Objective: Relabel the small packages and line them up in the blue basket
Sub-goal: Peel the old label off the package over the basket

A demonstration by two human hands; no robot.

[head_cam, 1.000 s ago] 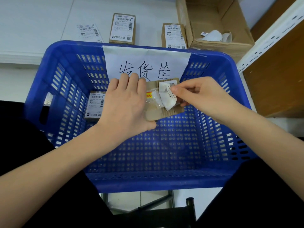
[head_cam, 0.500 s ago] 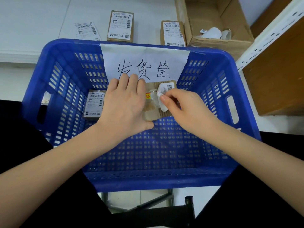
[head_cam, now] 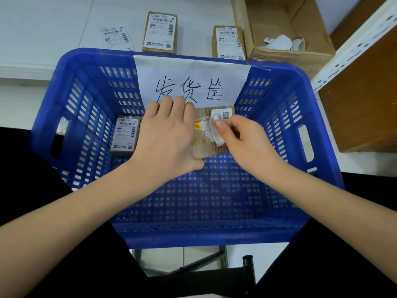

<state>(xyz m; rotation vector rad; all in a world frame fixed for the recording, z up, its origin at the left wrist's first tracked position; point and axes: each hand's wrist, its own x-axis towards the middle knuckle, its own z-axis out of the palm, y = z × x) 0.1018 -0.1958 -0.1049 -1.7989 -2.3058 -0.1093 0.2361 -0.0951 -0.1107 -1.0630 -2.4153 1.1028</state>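
Over the blue basket (head_cam: 73, 130) my left hand (head_cam: 167, 136) grips a small brown package (head_cam: 204, 147) from its left side, thumb under its near edge. My right hand (head_cam: 242, 140) pinches a crumpled white label (head_cam: 217, 127) that is partly peeled off the package's top. One labelled package (head_cam: 125, 134) lies inside the basket at the left. Two more labelled packages (head_cam: 160, 32) (head_cam: 228, 41) lie on the white table beyond the basket. A loose label sheet (head_cam: 116, 37) lies to their left.
A white paper sign (head_cam: 191, 80) with handwriting hangs on the basket's far wall. An open cardboard box (head_cam: 305, 52) holding crumpled label scraps stands at the back right. A white shelf post and brown panel (head_cam: 361, 100) stand on the right.
My right hand has drawn in from the package's right edge toward its middle, folding the peeled label over. My left hand keeps the package still.
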